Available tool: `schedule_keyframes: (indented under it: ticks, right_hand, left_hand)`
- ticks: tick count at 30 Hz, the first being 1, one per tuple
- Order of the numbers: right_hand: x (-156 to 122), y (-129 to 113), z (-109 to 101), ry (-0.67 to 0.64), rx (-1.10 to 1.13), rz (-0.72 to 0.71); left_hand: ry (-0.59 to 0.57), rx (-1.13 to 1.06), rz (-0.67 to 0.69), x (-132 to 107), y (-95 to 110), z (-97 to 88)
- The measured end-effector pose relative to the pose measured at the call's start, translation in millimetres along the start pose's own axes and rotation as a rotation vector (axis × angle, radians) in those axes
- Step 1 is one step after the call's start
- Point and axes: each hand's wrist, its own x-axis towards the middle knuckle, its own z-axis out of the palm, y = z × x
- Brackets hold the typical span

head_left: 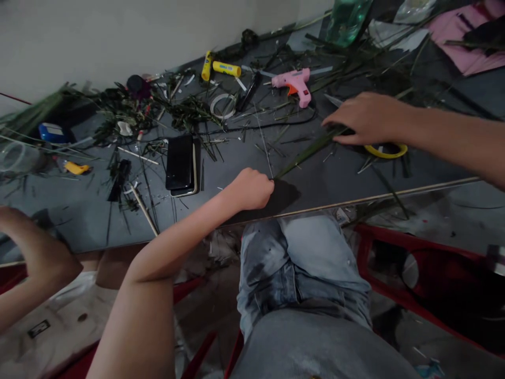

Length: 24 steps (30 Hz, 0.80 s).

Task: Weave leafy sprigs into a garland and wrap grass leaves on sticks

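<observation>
A long green leaf strip runs slantwise between my two hands above the dark table. My left hand is closed in a fist around its lower end, near the table's front edge. A thin pale wire rises from beside that fist; whether I grip it too is unclear. My right hand pinches the strip's other end between thumb and fingers. Partly hidden under this hand are scissors with a yellow handle. A pink glue gun lies beyond, between the hands.
Leaf scraps litter the table. Two stacked phones, a tape roll, yellow glue sticks and a green bottle lie or stand around. Another person's arm is at left. A red chair stands at right.
</observation>
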Motion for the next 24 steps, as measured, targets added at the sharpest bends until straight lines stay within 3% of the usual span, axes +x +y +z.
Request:
schedule_keyframes:
  ticks: [3, 5, 8, 13, 17, 24]
  right_hand:
    - [6, -2, 8, -0.391, -0.146, -0.195]
    - [14, -3, 5, -0.486, -0.188, -0.202]
    - [27, -2, 1, -0.545, -0.229, -0.149]
    - [48, 10, 8, -0.695, -0.264, 0.251]
    - [61, 15, 4, -0.81, -0.331, 0.169]
    - [74, 13, -23, -0.844, -0.226, 0.106]
  left_hand:
    - [0.008, -0.006, 0.001, -2, -1, 3.1]
    - [0.004, -0.007, 0.0, -4, -1, 4.7]
    - [0.003, -0.013, -0.004, -4, -1, 6.9]
    - [0.006, -0.006, -0.032, -3, 8, 7.3]
    - [-0.021, -0.02, -0.068, -4, 15, 3.4]
    - [-0.026, -0.045, -0.096, -6, 15, 5.3]
